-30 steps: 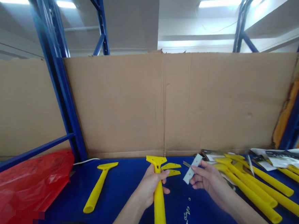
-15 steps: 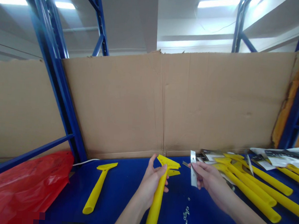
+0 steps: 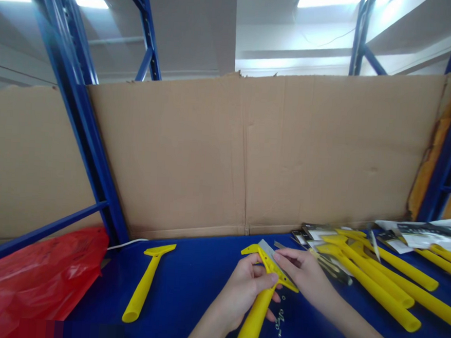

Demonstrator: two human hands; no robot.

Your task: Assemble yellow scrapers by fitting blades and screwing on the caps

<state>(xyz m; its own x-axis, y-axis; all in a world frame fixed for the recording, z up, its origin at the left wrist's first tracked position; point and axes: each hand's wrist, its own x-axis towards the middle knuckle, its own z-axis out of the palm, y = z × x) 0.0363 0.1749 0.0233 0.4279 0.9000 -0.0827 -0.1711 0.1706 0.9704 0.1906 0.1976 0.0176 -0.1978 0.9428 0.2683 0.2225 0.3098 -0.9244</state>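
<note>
My left hand (image 3: 242, 288) is closed round the neck of a yellow scraper handle (image 3: 253, 320), tilted with its wide head up and to the right. A separate flat yellow piece (image 3: 249, 249) shows at the far side of the head, behind my left fingers. My right hand (image 3: 305, 272) pinches a flat metal blade (image 3: 268, 249) against the scraper's head. The fingers of my right hand cover part of the blade. Just below the head, several small metal bits (image 3: 279, 322) lie on the blue surface.
Another yellow scraper handle (image 3: 146, 282) lies at the left on the blue table (image 3: 187, 269). Several yellow scrapers (image 3: 379, 288) and black-and-white packages (image 3: 429, 236) are piled at the right. A red plastic bag (image 3: 36, 274) sits far left. A cardboard panel (image 3: 179, 160) stands behind, between blue posts.
My right hand has brought the blade left, from apart to against the scraper's head. My left hand has moved right, and the scraper's head has turned.
</note>
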